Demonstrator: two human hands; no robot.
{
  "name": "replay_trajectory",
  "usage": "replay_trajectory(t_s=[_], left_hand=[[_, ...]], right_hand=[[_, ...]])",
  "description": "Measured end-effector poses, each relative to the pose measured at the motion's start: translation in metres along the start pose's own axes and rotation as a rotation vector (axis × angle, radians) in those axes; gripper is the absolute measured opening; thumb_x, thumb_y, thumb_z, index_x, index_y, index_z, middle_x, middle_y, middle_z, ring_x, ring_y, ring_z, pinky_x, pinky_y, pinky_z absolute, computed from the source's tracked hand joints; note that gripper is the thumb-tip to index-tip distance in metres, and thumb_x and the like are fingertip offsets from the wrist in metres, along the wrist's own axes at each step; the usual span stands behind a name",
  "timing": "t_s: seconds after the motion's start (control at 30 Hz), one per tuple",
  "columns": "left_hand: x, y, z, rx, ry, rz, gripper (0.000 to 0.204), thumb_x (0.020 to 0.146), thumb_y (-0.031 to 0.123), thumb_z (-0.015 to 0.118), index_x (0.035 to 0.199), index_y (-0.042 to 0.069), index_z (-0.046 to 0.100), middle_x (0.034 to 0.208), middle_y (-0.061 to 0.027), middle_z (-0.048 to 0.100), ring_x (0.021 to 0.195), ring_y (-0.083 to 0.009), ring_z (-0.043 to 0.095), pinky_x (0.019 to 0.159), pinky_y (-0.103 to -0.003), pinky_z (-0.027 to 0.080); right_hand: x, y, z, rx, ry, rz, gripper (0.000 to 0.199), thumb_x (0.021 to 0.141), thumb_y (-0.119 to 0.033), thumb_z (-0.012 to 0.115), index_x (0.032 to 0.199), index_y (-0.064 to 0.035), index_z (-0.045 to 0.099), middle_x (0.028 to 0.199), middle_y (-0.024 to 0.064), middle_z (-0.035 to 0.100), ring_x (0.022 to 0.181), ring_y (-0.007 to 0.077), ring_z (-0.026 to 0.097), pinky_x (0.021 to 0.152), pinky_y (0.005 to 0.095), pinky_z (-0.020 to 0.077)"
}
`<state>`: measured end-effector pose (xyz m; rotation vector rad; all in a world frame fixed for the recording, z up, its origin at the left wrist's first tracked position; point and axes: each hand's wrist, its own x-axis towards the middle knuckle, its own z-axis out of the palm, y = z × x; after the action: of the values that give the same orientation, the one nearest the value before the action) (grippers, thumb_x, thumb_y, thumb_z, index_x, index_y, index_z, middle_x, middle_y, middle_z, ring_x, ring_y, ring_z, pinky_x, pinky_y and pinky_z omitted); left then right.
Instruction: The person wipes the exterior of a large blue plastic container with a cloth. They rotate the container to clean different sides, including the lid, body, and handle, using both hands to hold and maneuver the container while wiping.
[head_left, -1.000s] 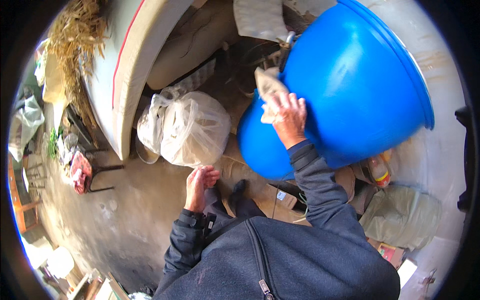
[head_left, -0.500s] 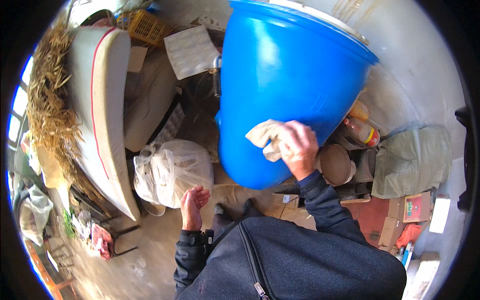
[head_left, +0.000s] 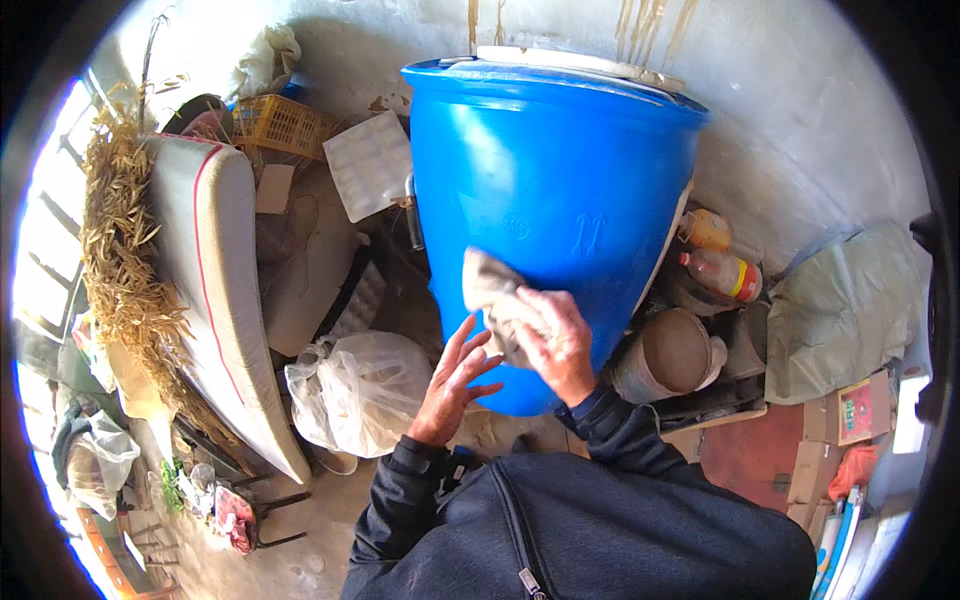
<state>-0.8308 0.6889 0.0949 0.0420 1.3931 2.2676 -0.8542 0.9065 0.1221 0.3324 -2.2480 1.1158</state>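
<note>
A big blue plastic barrel [head_left: 560, 180] stands in front of me, with a pale lid-like cover [head_left: 580, 62] on its top. My right hand [head_left: 560, 345] grips a beige cloth [head_left: 490, 285], held before the barrel's lower side; whether the cloth touches the barrel I cannot tell. Close by on the left, my left hand [head_left: 455, 385] is raised with its fingers spread and holds nothing. Its fingertips come near the cloth's lower edge. Part of the barrel's lower side is hidden behind both hands.
Left of the barrel sit a tied white plastic bag [head_left: 360, 390], a leaning mattress [head_left: 225, 290], dried stalks [head_left: 125, 220] and a yellow crate [head_left: 285, 125]. To its right are a bucket [head_left: 670, 352], a plastic bottle [head_left: 722, 274] and a grey-green sack [head_left: 840, 310].
My left hand has risen toward the cloth and spread its fingers. The right hand with the cloth has shifted left. My view has tilted up, showing more of the barrel's top.
</note>
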Motion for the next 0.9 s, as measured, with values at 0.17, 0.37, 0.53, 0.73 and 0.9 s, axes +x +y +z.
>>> replay_trajectory(t_s=[0.17,0.37,0.53,0.73,0.9], left_hand=[[0.028,0.015,0.038,-0.078,-0.044,0.065,0.082,0.119,0.04,0.065,0.184,0.018,0.02,0.183,-0.0083,0.037,0.159,-0.0273,0.05,0.111,-0.049,0.06],[0.072,0.066,0.072,-0.147,-0.034,0.402,0.076,0.117,0.032,0.068,0.18,0.013,0.03,0.172,-0.0121,0.047,0.156,-0.0257,0.049,0.122,-0.043,0.048],[0.1,0.1,0.052,-0.058,0.057,0.616,0.062,0.114,0.023,0.076,0.166,0.002,0.05,0.149,-0.0084,0.066,0.136,-0.0192,0.064,0.118,-0.036,0.05],[0.165,0.13,-0.067,0.057,0.261,0.667,0.044,0.118,0.022,0.067,0.156,0.002,0.055,0.125,-0.0075,0.07,0.108,-0.0151,0.071,0.094,-0.029,0.06],[0.259,0.141,-0.14,0.342,0.402,0.631,0.056,0.114,0.03,0.074,0.158,0.001,0.057,0.131,-0.0146,0.077,0.117,-0.0179,0.071,0.1,-0.034,0.059]], right_hand=[[0.021,-0.015,-0.003,0.022,0.033,-0.166,0.04,0.095,-0.008,0.086,0.134,-0.0123,0.079,0.116,0.0101,0.074,0.104,0.033,0.077,0.087,0.0448,0.0641],[0.068,-0.034,-0.004,0.08,-0.038,-0.253,0.061,0.088,-0.013,0.088,0.145,-0.0011,0.071,0.135,0.018,0.074,0.124,0.0383,0.073,0.107,0.0479,0.0603],[0.099,-0.026,-0.021,-0.083,-0.005,-0.401,0.071,0.089,-0.02,0.086,0.154,0.0005,0.068,0.156,0.0218,0.069,0.137,0.039,0.069,0.116,0.0494,0.0498],[0.121,0.024,-0.03,-0.717,0.164,-0.431,0.061,0.101,-0.029,0.078,0.155,-0.0021,0.068,0.163,0.0192,0.062,0.146,0.0383,0.061,0.122,0.0538,0.0439],[0.116,0.048,-0.004,-0.813,0.287,-0.487,0.056,0.109,-0.037,0.066,0.153,-0.003,0.069,0.164,0.0195,0.06,0.149,0.0401,0.058,0.124,0.0564,0.0415]])
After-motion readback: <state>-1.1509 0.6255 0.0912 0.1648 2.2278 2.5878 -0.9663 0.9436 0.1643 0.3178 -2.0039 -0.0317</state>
